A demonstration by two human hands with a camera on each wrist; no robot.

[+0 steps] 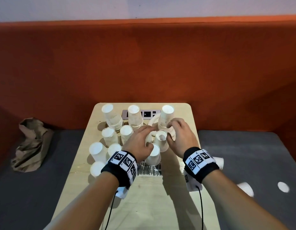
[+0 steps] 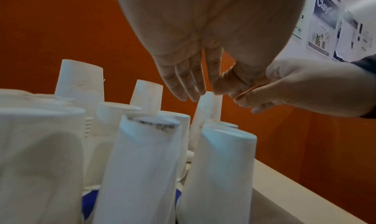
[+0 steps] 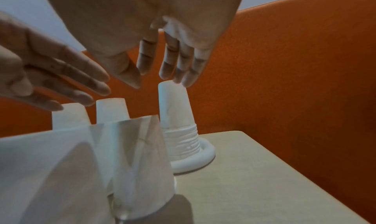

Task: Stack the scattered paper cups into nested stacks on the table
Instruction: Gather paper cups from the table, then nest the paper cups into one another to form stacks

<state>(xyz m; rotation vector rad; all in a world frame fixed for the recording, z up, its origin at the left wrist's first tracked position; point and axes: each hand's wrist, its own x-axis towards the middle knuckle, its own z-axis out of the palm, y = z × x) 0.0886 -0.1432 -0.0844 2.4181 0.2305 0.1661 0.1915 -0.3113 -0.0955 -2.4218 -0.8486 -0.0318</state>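
Observation:
Many white paper cups stand upside down on the small wooden table (image 1: 152, 196). At the back are three nested stacks: left stack (image 1: 111, 117), middle stack (image 1: 134, 117) and right stack (image 1: 166, 117). Single cups crowd the left half, such as one cup (image 1: 97, 151). My left hand (image 1: 140, 139) hovers over the middle cups with straight fingers (image 2: 189, 82), holding nothing. My right hand (image 1: 178, 135) reaches toward the right stack (image 3: 177, 115), its fingertips (image 3: 167, 71) just above the top, also empty. Two cups (image 1: 161, 140) (image 1: 154, 154) stand between the hands.
The right stack sits on a white ring (image 3: 195, 155). A socket panel (image 1: 147, 114) is set in the table's back edge. Two cups (image 1: 218, 162) (image 1: 245, 188) lie off the table on the grey seat at right. A crumpled brown bag (image 1: 31, 145) lies left. Orange padding rises behind.

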